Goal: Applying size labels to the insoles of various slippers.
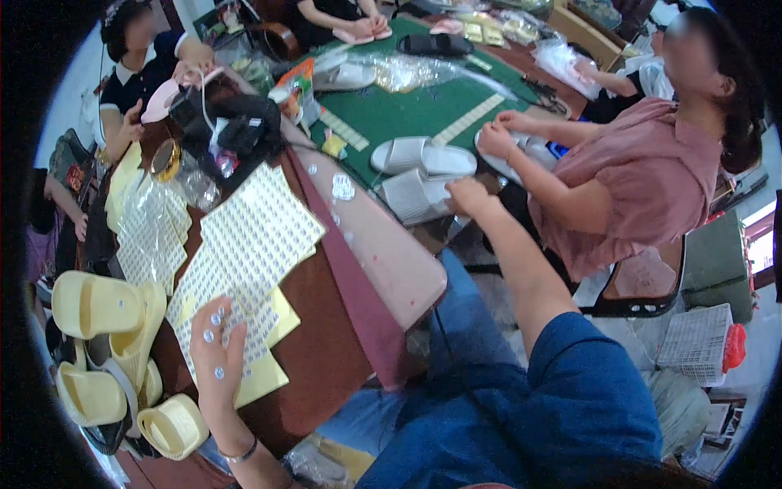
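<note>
Fingers (213,330) of the left hand (216,359) spread wide, small round clear stickers clinging to their tips, resting on a white sticker sheet (244,253) atop yellow backing paper on the brown table (326,350). Pale yellow slippers (106,342) pile just left of it. Farther off, the right hand (468,196) reaches out, fingers curled onto a grey slipper (415,194) on the green mat (407,110). Beside it sits a person in a pink top (643,179).

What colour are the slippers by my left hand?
Pale yellow slippers, seen best in the head view, beside the left hand.
</note>
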Demonstrator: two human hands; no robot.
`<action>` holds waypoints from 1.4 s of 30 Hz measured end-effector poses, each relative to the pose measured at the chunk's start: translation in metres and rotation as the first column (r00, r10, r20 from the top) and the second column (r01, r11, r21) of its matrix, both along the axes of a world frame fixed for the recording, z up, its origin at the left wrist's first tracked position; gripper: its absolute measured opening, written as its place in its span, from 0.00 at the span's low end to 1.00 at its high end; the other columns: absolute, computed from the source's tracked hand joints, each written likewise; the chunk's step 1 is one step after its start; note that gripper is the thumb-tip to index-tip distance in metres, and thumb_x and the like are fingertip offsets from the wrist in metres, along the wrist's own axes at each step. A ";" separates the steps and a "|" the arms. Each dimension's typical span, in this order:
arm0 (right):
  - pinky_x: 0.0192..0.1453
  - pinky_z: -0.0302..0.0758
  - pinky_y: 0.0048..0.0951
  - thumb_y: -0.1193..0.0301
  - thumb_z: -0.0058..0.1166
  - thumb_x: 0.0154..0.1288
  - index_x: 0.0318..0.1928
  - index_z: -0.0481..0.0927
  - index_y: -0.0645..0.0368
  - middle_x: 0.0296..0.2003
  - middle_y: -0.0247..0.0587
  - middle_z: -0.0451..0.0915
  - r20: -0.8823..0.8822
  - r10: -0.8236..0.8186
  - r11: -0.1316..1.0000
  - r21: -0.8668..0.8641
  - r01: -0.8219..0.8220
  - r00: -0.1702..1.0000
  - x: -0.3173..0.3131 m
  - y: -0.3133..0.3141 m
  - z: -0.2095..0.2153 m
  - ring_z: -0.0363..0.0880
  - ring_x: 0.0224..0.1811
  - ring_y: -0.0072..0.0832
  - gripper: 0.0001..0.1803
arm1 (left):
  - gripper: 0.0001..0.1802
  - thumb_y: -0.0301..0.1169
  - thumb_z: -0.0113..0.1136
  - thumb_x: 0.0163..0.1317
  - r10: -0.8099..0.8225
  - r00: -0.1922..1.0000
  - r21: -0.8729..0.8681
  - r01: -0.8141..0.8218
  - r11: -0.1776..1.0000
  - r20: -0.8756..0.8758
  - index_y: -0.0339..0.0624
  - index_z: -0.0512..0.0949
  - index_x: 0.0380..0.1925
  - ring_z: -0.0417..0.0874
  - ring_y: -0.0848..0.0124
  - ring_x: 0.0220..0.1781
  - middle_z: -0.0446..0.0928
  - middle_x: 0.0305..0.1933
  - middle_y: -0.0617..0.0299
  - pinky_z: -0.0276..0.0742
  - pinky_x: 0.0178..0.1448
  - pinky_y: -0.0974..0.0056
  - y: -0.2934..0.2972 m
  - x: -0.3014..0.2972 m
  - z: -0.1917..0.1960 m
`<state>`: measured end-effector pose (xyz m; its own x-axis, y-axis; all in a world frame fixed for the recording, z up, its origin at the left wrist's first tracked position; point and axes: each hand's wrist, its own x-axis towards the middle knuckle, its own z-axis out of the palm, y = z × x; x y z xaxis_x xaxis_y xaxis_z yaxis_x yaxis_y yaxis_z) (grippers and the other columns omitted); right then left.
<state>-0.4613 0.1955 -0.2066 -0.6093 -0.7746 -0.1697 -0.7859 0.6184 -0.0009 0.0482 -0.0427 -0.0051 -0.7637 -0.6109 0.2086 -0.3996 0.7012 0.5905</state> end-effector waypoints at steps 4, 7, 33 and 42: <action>0.60 0.78 0.53 0.60 0.59 0.61 0.49 0.82 0.61 0.51 0.51 0.81 -0.058 -0.019 0.997 -0.078 0.015 0.998 -0.006 -0.015 0.001 0.78 0.59 0.49 0.21 | 0.21 0.19 0.64 0.61 0.017 1.000 0.021 -0.017 1.000 -0.021 0.32 0.77 0.55 0.79 0.54 0.59 0.76 0.57 0.46 0.79 0.61 0.58 0.005 0.000 0.000; 0.60 0.77 0.56 0.58 0.61 0.59 0.52 0.80 0.60 0.54 0.50 0.79 -0.056 -0.085 0.993 -0.089 0.080 0.995 -0.016 -0.028 0.001 0.75 0.62 0.48 0.24 | 0.20 0.19 0.65 0.60 0.002 1.000 0.002 -0.002 1.000 -0.022 0.32 0.77 0.54 0.80 0.55 0.58 0.76 0.57 0.46 0.80 0.61 0.58 0.005 -0.001 0.001; 0.45 0.79 0.52 0.59 0.60 0.61 0.34 0.79 0.61 0.35 0.54 0.84 -0.166 -0.192 0.799 -0.599 0.055 0.967 0.006 -0.038 0.096 0.85 0.40 0.52 0.16 | 0.21 0.24 0.70 0.54 -0.083 0.996 -0.202 0.075 0.976 -0.032 0.35 0.80 0.49 0.80 0.49 0.54 0.80 0.51 0.47 0.77 0.58 0.52 0.010 -0.007 0.009; 0.33 0.76 0.49 0.64 0.64 0.60 0.30 0.75 0.61 0.26 0.51 0.80 -0.258 -0.045 0.458 -0.864 -0.210 0.965 0.159 -0.023 0.265 0.82 0.29 0.51 0.14 | 0.20 0.27 0.69 0.59 -0.084 0.985 -0.227 0.049 0.973 -0.148 0.37 0.79 0.52 0.81 0.50 0.54 0.80 0.52 0.48 0.76 0.60 0.53 0.009 0.000 0.008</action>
